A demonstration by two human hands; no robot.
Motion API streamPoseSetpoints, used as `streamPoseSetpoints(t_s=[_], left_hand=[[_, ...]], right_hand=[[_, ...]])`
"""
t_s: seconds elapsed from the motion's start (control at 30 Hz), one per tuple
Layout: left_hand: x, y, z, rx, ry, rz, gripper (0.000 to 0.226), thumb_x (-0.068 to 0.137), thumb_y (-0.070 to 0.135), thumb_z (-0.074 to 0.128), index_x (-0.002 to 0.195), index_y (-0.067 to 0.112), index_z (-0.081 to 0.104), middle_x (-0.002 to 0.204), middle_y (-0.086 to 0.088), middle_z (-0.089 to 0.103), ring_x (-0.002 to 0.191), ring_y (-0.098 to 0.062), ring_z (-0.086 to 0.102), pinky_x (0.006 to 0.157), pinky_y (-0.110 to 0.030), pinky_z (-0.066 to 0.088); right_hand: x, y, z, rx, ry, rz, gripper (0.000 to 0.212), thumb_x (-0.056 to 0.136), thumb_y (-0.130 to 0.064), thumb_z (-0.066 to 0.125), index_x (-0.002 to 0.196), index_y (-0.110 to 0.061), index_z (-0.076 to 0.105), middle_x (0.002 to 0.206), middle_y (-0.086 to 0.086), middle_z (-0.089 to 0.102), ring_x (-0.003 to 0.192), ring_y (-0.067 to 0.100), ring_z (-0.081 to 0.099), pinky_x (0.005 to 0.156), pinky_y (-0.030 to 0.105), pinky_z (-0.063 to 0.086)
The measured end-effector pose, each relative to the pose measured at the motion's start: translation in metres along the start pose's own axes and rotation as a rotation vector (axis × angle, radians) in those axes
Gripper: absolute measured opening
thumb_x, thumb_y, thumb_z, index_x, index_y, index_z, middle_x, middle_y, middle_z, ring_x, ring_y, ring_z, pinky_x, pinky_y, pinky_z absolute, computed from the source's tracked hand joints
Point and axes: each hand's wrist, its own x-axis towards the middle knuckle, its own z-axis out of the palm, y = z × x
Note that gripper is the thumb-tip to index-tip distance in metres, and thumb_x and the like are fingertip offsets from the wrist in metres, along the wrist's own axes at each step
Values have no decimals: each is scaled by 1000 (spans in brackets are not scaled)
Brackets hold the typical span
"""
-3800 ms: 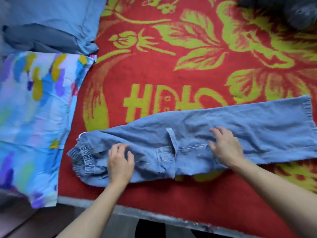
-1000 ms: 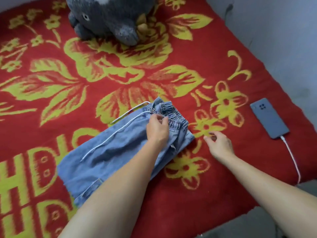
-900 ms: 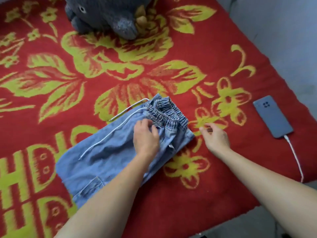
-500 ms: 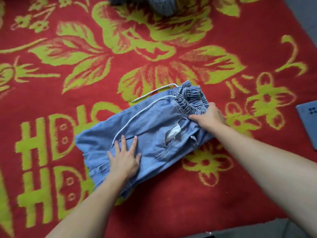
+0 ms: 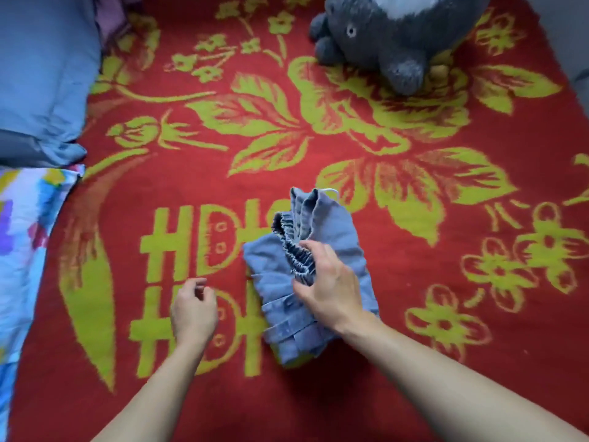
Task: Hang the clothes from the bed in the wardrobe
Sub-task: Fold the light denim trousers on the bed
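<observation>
A pair of light blue denim trousers (image 5: 331, 224) lies folded into a compact bundle on the red and green blanket (image 5: 414, 282) of the bed. Its gathered elastic waistband sits on top, and a white drawstring end shows at the far edge. My right hand (image 5: 328, 288) rests on the bundle with fingers curled around the waistband. My left hand (image 5: 194, 311) hovers just left of the bundle, fingers loosely curled, holding nothing.
A grey plush toy (image 5: 392, 36) sits at the far side of the bed. A blue pillow (image 5: 41, 68) lies at the far left. A multicoloured cloth (image 5: 22, 237) covers the left edge.
The trousers went from stretched out to folded in half, then to a small bundle. My right hand moved onto the waistband; my left hand lifted off the denim and drew left.
</observation>
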Motion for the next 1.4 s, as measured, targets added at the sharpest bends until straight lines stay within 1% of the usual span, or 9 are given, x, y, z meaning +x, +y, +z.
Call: streamPoseSetpoints(t_s=[0.2,0.27,0.37,0.43,0.63,0.83,0.93,1.07,1.4], left_hand=[[10,-42,-11,-18,-37,-20,23,90,13,57,111,6,64,108,-18,61,102,-37,58,91,-41,42],[6,-22,0,-67,-58,62,34,92,24,53,122,8,60,120,-17,55,114,-33,51,100,-39,37],[-5,23,25,-85,-127,129,50,91,42,46,137,22,50,146,-13,38,133,-30,34,109,-44,28],[-14,48,49,-7,-228,104,58,94,53,43,147,33,32,159,-8,15,144,-28,16,112,-50,20],[-37,21,124,250,-387,67,75,88,71,23,149,42,-9,159,-4,-21,147,-36,-8,114,-60,10],[-31,-5,149,249,-255,118,78,80,77,4,149,44,-10,159,-14,-17,147,-37,1,117,-48,10],[-40,3,138,147,-167,30,78,87,73,25,151,39,-4,160,-15,6,143,-34,20,111,-47,23],[-43,16,122,-111,-62,-221,89,84,60,58,153,25,13,143,-15,46,125,-37,46,96,-40,37],[-122,4,51,-62,13,-265,71,88,59,52,148,35,24,128,-12,55,110,-36,56,84,-41,44]], right_hand=[[-21,-4,112,-218,-610,9,60,85,-32,65,139,-17,44,142,8,41,131,27,39,104,38,39],[-19,5,105,-57,-486,-2,42,89,-30,60,128,-14,59,133,8,57,123,26,52,101,37,43],[2,40,68,-117,78,-95,34,85,-27,47,107,-14,70,106,3,70,99,27,65,83,35,49],[21,69,42,-349,255,-104,42,84,-29,46,119,-15,66,124,8,64,114,30,59,84,39,51],[46,131,55,-636,-85,-41,73,88,-67,19,153,-35,21,163,7,10,150,26,11,109,53,29],[46,169,97,-539,-71,-79,74,89,-70,20,154,-35,16,164,4,-2,151,27,6,115,53,19],[44,169,84,-383,-13,-69,77,88,-69,32,154,-30,21,164,4,8,149,24,17,114,47,24],[44,155,73,91,143,273,80,86,-57,59,151,-25,25,147,3,42,134,25,43,107,42,38],[-21,92,26,-283,-161,-60,61,93,-51,53,149,-40,31,119,8,50,96,40,62,80,44,48]])
